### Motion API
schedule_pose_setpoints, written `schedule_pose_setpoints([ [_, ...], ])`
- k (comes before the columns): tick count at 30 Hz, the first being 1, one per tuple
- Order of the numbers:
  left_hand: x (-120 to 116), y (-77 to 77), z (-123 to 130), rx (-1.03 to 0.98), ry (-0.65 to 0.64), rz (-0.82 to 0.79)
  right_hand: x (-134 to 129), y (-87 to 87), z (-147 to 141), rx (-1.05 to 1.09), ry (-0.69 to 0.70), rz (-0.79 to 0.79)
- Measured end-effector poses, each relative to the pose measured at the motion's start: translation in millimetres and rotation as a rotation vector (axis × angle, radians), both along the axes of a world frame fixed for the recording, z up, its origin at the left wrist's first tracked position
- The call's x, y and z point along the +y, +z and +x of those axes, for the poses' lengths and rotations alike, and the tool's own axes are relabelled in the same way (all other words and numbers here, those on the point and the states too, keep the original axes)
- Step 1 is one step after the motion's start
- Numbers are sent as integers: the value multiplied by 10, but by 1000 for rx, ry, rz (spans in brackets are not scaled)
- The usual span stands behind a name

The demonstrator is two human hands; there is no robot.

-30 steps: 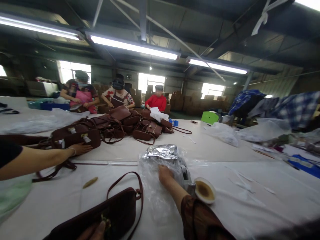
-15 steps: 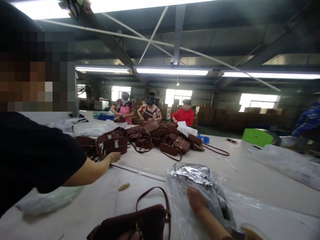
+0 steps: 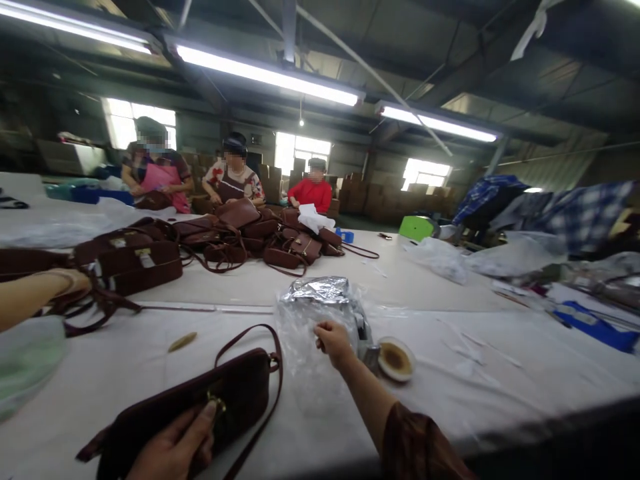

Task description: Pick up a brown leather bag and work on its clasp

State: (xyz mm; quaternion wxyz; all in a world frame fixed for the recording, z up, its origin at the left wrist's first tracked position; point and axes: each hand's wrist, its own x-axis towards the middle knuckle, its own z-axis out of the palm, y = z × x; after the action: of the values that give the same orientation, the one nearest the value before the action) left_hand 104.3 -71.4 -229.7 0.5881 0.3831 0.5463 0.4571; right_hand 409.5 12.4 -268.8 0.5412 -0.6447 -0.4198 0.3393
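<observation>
A dark brown handbag [image 3: 240,383] with a thin strap and a gold-coloured clasp [image 3: 216,403] lies tilted at the front of the table. My left hand [image 3: 175,443] grips it, thumb at the clasp; some fingers are hard to see against the dark leather. To its right, clear plastic bags [image 3: 305,373] lie spread out, with crumpled silver wrapping [image 3: 320,290] on their far end. Over them my right hand [image 3: 334,341] is closed, its fingertips pinched at the clear plastic. Beside that wrist is a grey tape dispenser [image 3: 370,357] with a roll of tape [image 3: 395,360].
A heap of brown handbags [image 3: 250,233] stretches across the table [image 3: 240,287]. At left, a co-worker's hand [image 3: 75,283] is by the bags. Three people work beyond the heap. A green box [image 3: 416,228], plastic sheeting [image 3: 440,260] and a blue tray [image 3: 595,327] lie to the right.
The view has swung right and down. My left hand on the handbag now shows more fully. My right hand has gone from reaching over the plastic to a pinch on it.
</observation>
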Motion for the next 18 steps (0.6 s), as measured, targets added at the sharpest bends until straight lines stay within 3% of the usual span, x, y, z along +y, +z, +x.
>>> schedule_pose_setpoints([
  [5,2,-10,36,-90,47,-5,-412,234,-274,245,83,48],
  [9,-23,75,15,-161,37,-67,-682,369,-688,439,257,56],
  [14,-87,174,-46,-242,-34,-107,-913,199,-1301,405,431,-44],
  [18,-118,180,-76,-375,-152,-99,-890,-4,-1622,372,414,-93],
])
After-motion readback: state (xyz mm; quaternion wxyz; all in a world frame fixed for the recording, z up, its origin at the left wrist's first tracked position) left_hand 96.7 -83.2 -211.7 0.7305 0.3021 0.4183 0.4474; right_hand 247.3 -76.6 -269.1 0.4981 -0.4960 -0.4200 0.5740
